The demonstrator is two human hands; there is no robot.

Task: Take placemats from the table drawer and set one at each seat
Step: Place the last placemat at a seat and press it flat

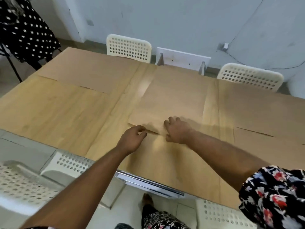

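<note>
Where hands (155, 133) meet, placemat (166, 103) beneath

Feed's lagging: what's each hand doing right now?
Left hand: fingers pinched at the near edge of the middle placemat.
Right hand: open, palm down on that placemat.

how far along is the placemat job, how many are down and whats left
Partly done, it seems. Brown placemats already lie at the far left, the right and the far middle. In hand: the left hand pinches a placemat edge while the right hand lies flat on the middle one. Left: the near seats by the white chairs, though pale mats there are hard to tell from the table.
</note>
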